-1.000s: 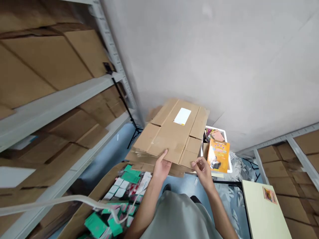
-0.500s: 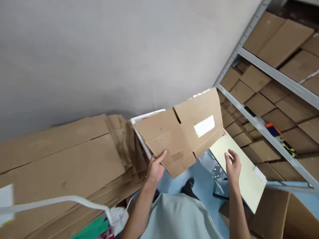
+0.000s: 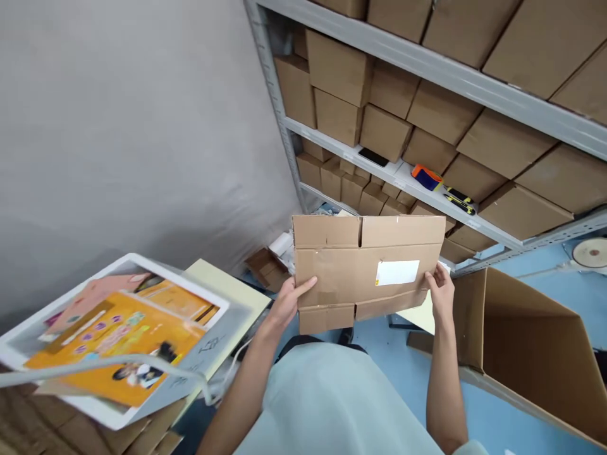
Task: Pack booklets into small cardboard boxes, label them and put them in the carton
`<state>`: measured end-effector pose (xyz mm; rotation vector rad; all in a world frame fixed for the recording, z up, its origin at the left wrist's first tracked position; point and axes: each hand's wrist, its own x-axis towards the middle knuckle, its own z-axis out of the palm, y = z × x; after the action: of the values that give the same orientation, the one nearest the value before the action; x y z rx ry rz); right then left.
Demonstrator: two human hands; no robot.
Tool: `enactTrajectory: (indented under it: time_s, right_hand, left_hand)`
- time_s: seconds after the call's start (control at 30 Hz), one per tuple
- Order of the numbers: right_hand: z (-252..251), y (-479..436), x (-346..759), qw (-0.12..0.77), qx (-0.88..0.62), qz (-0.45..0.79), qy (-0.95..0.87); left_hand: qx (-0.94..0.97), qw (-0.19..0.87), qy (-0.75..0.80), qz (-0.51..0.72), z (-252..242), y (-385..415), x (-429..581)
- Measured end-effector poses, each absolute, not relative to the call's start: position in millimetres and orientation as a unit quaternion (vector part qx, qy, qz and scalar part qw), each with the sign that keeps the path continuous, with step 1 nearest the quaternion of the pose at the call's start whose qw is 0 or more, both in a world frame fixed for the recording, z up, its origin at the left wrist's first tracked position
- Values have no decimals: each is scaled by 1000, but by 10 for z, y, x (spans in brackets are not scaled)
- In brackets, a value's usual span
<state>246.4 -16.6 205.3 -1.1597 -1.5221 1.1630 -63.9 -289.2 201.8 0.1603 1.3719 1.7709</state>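
A flattened cardboard box (image 3: 341, 272) is held up before me, its flaps spread and a white label (image 3: 397, 272) on its right half. My left hand (image 3: 286, 302) grips its left edge, thumb on the front face. On the right edge, my right hand (image 3: 441, 292) pinches the cardboard with its thumb in front. The fingers behind the sheet are partly hidden on both sides.
To the left stands a white bin (image 3: 199, 344) with orange printed packets (image 3: 137, 354). A big open carton (image 3: 531, 328) sits on the blue floor at right. Metal shelving (image 3: 427, 57) full of brown boxes rises ahead, with a tape cutter (image 3: 427, 177) and knives (image 3: 459, 201) on a ledge. A white cable crosses lower left.
My view has swung right toward the shelves. My right hand, free before, has taken hold of the flattened box's right edge, and the box is now level instead of tilted.
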Motion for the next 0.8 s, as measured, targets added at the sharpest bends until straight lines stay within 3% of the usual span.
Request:
enactTrajectory:
  time_s: [0.2, 0.3, 0.6, 0.8]
  right_hand:
    - [1643, 280, 2706, 405, -524, 466, -587]
    - [1372, 333, 2627, 398, -550, 445, -584]
    - [1101, 220, 2208, 361, -668, 382, -526]
    - [1035, 91, 1802, 339, -671, 411, -516]
  left_hand:
    - [201, 236, 709, 633, 1773, -1926, -858]
    - [235, 185, 760, 577, 1544, -1545, -1081]
    - [297, 317, 681, 590, 1102, -694, -1511]
    - [301, 419, 622, 589, 992, -372, -1635]
